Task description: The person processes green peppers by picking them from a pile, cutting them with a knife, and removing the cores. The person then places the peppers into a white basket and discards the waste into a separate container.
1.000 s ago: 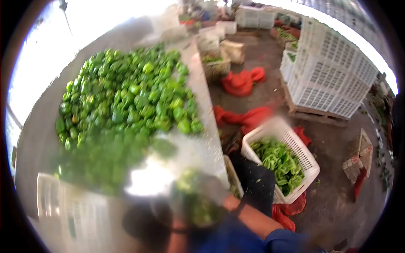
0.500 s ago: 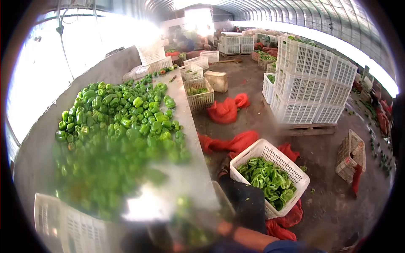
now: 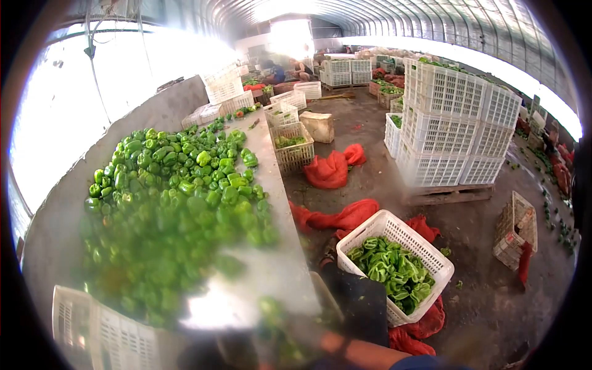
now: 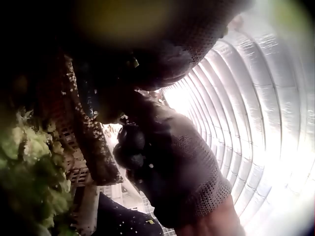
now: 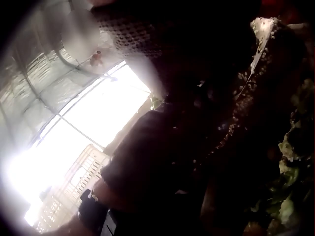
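A large heap of green peppers (image 3: 203, 160) covers the concrete table (image 3: 280, 253). My gloved hands are together at its near edge, blurred low in the head view. In the left wrist view my left hand (image 4: 172, 59) is a dark knit glove at the top. Just below it, close to its fingers, my right hand (image 4: 174, 157) has its fingers curled. Cannot tell what lies between the hands, as shadow covers it. Pale seeds stick to a dark edge (image 4: 96, 142) beside them. Pale green pepper scraps (image 4: 29, 167) lie under the hands.
A white crate (image 3: 443, 262) of cut green peppers stands on the floor at right, by red netting (image 3: 345, 216). Another white crate (image 3: 123, 327) is at front left. Stacked crates (image 3: 441, 123) rise on a pallet (image 3: 453, 194). A person (image 3: 275, 75) is far back.
The head view has tilted up, so the far end of the greenhouse shows and my hands sit lower in the frame. Over the last half second it has barely shifted.
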